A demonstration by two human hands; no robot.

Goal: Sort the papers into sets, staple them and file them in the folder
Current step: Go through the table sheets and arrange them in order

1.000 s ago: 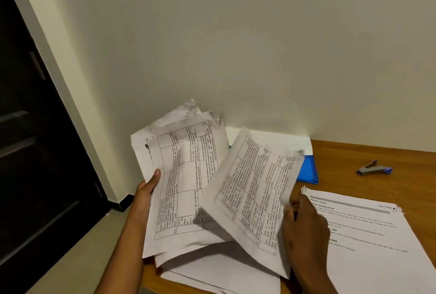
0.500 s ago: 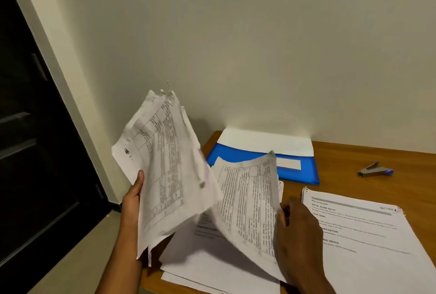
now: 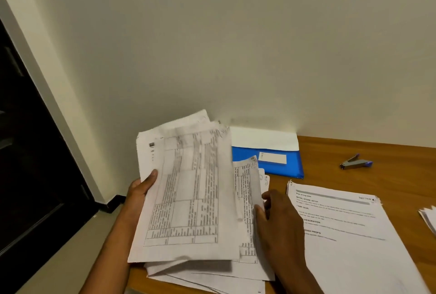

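My left hand (image 3: 141, 187) grips the left edge of a bundle of table-printed papers (image 3: 188, 194), held up over the desk's left end. A single table-printed sheet (image 3: 247, 201) lies beside it on more loose pages, and my right hand (image 3: 278, 223) rests on its right edge, fingers spread. A blue folder (image 3: 278, 164) with a white label lies against the wall behind. A grey and blue stapler (image 3: 356, 164) sits on the desk to the right. A set of printed text pages (image 3: 349, 234) lies flat right of my right hand.
The wooden desk (image 3: 389, 166) meets the wall at the back; its left edge runs under the held papers. A white sheet (image 3: 264, 139) pokes out behind the folder. Another paper stack (image 3: 429, 218) shows at the far right edge. A dark door (image 3: 28, 152) stands left.
My left hand swung its bundle up and left, then brought it back flat over the pile. My right hand lowered the single sheet onto the pile and now rests at its edge.
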